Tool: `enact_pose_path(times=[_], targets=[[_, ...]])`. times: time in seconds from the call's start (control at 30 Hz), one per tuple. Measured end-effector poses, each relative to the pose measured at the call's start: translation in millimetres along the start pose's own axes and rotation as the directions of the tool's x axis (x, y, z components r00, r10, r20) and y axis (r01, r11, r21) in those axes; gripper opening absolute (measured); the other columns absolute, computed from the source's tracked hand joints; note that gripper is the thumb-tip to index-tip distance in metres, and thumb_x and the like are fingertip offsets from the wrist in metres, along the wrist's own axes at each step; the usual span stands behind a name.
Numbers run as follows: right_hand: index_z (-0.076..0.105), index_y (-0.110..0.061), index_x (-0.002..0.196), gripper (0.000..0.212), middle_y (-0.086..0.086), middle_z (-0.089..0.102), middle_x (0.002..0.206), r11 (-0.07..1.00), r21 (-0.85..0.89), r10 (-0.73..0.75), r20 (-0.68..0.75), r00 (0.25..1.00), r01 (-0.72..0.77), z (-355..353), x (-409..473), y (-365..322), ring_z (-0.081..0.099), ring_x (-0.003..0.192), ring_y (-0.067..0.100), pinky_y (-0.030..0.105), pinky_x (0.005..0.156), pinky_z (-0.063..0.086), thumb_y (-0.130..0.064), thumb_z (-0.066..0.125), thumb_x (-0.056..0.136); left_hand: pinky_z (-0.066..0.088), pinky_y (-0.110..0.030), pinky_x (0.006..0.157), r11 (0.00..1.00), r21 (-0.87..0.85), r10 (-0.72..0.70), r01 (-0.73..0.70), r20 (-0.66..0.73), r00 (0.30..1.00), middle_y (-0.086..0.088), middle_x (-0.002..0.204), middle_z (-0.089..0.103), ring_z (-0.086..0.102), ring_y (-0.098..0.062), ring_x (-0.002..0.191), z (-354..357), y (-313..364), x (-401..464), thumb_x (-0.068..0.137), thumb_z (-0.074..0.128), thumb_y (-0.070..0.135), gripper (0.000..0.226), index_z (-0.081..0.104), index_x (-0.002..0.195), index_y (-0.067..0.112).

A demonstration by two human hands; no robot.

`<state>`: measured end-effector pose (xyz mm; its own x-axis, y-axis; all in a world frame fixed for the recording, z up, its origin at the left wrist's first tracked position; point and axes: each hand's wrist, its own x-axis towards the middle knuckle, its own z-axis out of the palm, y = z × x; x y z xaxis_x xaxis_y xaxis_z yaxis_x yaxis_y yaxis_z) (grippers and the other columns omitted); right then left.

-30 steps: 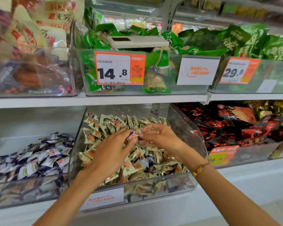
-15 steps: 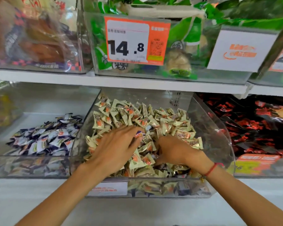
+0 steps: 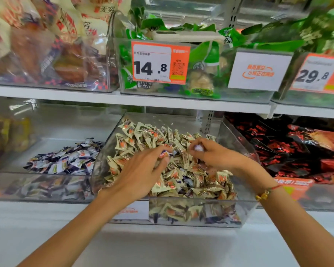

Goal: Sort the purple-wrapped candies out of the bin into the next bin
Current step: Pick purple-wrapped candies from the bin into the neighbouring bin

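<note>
Fingertips [image 3: 167, 154] of the left hand [image 3: 141, 176] pinch one purple-wrapped candy [image 3: 164, 154] just above the heap in the middle bin [image 3: 201, 212]; the rest of that hand arches over the near-left part of the heap. The right hand [image 3: 216, 157] is curled over the heap toward the bin's right wall, with a pale, blurred wrapper [image 3: 198, 147] held at its fingertips; the colour of that wrapper cannot be determined. The pinched candy lies with its long axis roughly parallel to the bin's front edge, its free end pointing right toward the other hand. The destination, the left bin [image 3: 46, 189], already carrying a heap of purple candies [image 3: 66, 160], shares the middle bin's left wall. It therefore lies directly to the left of the pinching fingers, on the same shelf [image 3: 46, 228]. The left hand is the nearer of the two to that wall. Judged from this layout, the coming move is a short leftward carry over the dividing wall, followed by release. More purple wrappers [image 3: 187, 181] show among the beige candies [image 3: 143, 135] near the front edge, so sorting appears unfinished.
</note>
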<state>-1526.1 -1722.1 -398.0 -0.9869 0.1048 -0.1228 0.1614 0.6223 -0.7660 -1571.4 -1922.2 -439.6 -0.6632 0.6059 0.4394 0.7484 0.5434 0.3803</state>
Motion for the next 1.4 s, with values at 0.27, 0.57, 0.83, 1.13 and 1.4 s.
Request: enact_pose_path(times=[0.27, 0.57, 0.83, 1.13, 1.4], targets=[[0.063, -0.015, 0.084, 0.024, 0.000, 0.058, 0.073, 0.948, -0.269, -0.170, 0.021, 0.985, 0.169, 13.3, 16.8, 25.1, 0.053, 0.062, 0.013, 0.026, 0.066, 0.049, -0.037, 0.060, 0.093, 0.037, -0.021, 0.073, 0.990, 0.126, 0.058, -0.056, -0.015, 0.998, 0.017, 0.083, 0.050, 0.052, -0.002, 0.079, -4.0, -10.1, -18.6, 0.101, 0.030, 0.039, 0.032, 0.052, 0.120, 0.025], [0.068, -0.032, 0.115, 0.034, -0.011, 0.064, 0.124, 0.728, -0.582, -0.217, 0.306, 0.927, 0.362, 20.2, 26.4, 24.9, 0.055, 0.112, 0.011, 0.032, 0.096, 0.043, -0.034, 0.075, 0.081, 0.037, -0.026, 0.092, 0.986, 0.164, 0.017, -0.022, 0.031, 0.999, 0.013, 0.098, 0.056, 0.050, -0.005, 0.093, 2.3, -14.3, -12.9, 0.100, 0.032, 0.042, 0.038, 0.049, 0.131, 0.029], [0.066, -0.021, 0.108, 0.037, 0.002, 0.061, 0.113, 0.587, -0.727, -0.139, 0.344, 0.929, 0.357, 35.4, 39.6, 24.7, 0.055, 0.104, 0.024, 0.032, 0.080, 0.044, -0.044, 0.074, 0.079, 0.032, -0.025, 0.089, 0.982, 0.189, -0.011, -0.004, 0.078, 0.997, 0.013, 0.094, 0.046, 0.041, -0.007, 0.093, -1.0, -11.4, -13.3, 0.099, 0.031, 0.045, 0.042, 0.045, 0.136, 0.031], [0.066, -0.013, 0.106, 0.030, -0.016, 0.063, 0.100, 0.902, -0.330, -0.258, 0.102, 0.961, 0.278, 2.7, 3.9, 35.3, 0.057, 0.085, -0.007, 0.006, 0.075, 0.040, -0.039, 0.058, 0.093, 0.034, -0.021, 0.090, 0.988, 0.152, 0.025, -0.025, -0.002, 1.000, 0.016, 0.097, 0.054, 0.051, -0.004, 0.097, -2.0, -6.0, -15.5, 0.101, 0.030, 0.043, 0.038, 0.048, 0.131, 0.030], [0.063, -0.022, 0.106, 0.023, -0.033, 0.057, 0.065, 0.857, -0.144, -0.514, -0.185, 0.838, 0.494, 52.1, 8.3, -33.0, 0.054, 0.064, -0.011, 0.011, 0.061, 0.039, -0.038, 0.061, 0.090, 0.029, -0.019, 0.074, 0.985, 0.172, 0.061, 0.019, -0.451, 0.891, 0.008, 0.092, 0.063, 0.052, -0.006, 0.085, -26.6, -7.4, -32.9, 0.100, 0.035, 0.030, 0.029, 0.057, 0.114, 0.020]])
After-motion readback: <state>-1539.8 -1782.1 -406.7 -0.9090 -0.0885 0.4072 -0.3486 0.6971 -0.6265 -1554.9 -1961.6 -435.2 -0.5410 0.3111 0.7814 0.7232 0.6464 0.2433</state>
